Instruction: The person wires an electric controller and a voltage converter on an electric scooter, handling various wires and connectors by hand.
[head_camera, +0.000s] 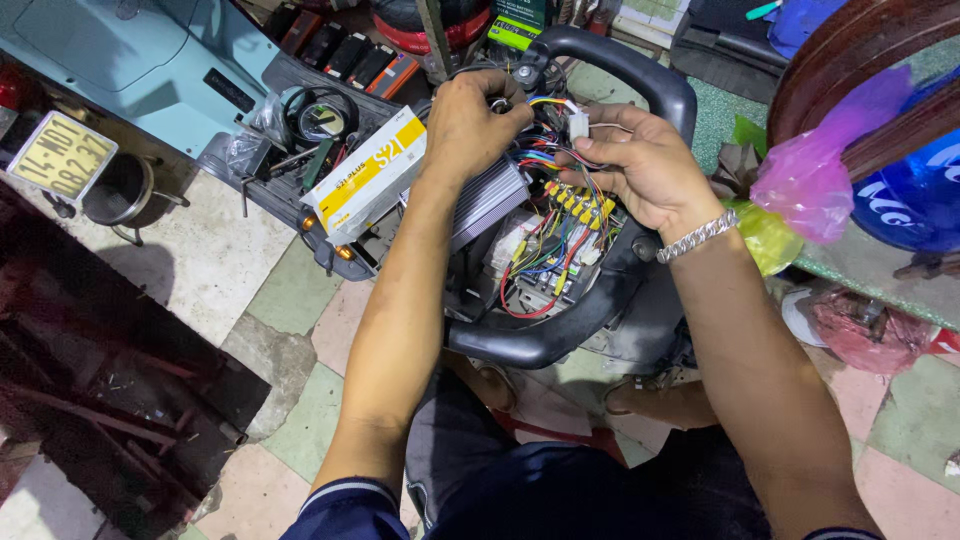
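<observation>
box: one white-and-yellow carton (365, 178), upper-centre left, leaning at the bay edge; an elbow bump could tip it.
left hand: (472, 120) top centre, fingers curled shut on a small metal part, kind unclear; may drop into the bay.
wires: one tangled bundle (550, 225), centre; tugging could unseat the many yellow connectors.
right hand: (640, 165) right of centre, fingers pinching one white plug (578, 124).

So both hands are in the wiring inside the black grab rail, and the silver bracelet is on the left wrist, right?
Not quite. The head view shows the silver bracelet on the right wrist; the left hand and right hand are both in the wiring inside the black grab rail.
</observation>
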